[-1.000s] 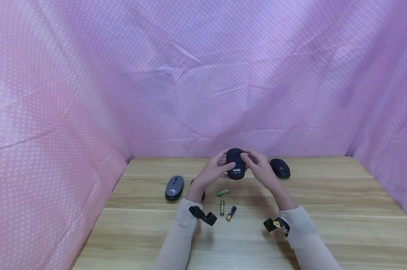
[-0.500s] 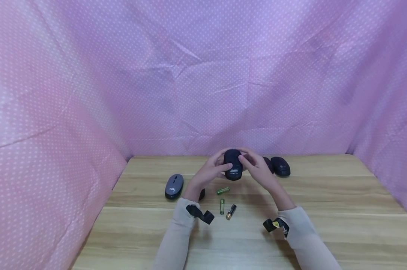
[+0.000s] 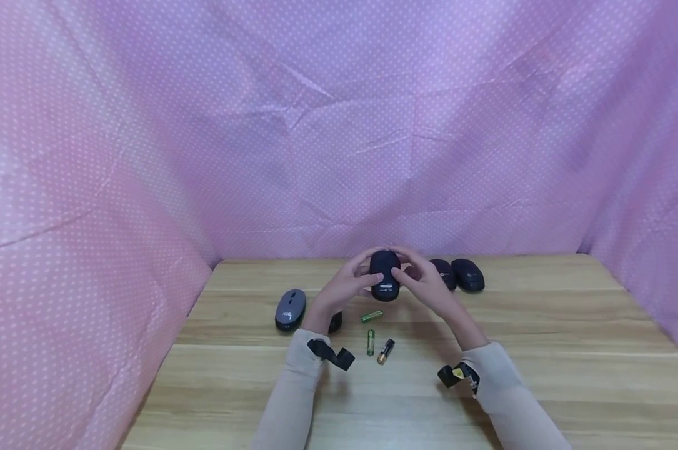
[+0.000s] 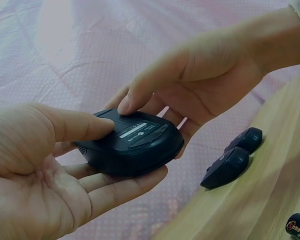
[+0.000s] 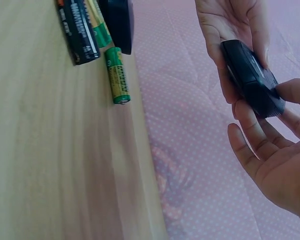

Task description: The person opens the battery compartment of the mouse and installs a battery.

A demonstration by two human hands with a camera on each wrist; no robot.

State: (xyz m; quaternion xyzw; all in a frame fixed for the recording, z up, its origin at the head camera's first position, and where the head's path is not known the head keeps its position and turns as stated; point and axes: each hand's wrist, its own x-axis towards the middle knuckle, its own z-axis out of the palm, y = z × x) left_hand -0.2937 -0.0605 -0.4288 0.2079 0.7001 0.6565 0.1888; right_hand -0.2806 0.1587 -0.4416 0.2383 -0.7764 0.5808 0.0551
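Note:
Both hands hold a black computer mouse [image 3: 385, 290] above the table, its underside with a white label turned up. The left hand [image 3: 341, 290] grips it with the thumb across the underside and the fingers beneath, as the left wrist view shows. My right hand [image 3: 425, 284] pinches the other side, thumb pressed on the underside by the label and fingers curled round the far end. Below the hands lie two green batteries, one crosswise [image 3: 372, 317] and one lengthwise [image 3: 370, 342]. Beside them is a black battery with a copper-coloured end [image 3: 386, 352].
A grey mouse [image 3: 290, 309] stands on the wooden table [image 3: 541, 362] at the left. Another dark mouse [image 3: 335, 322] is partly hidden behind the left wrist. Two black mice [image 3: 468, 275] sit side by side at the back right. Pink dotted cloth [image 3: 339, 156] hangs behind the table.
Both hands have shifted slightly left with the mouse, uncovering more of a black mouse at the back right. The right thumb has slid down the underside towards the label.

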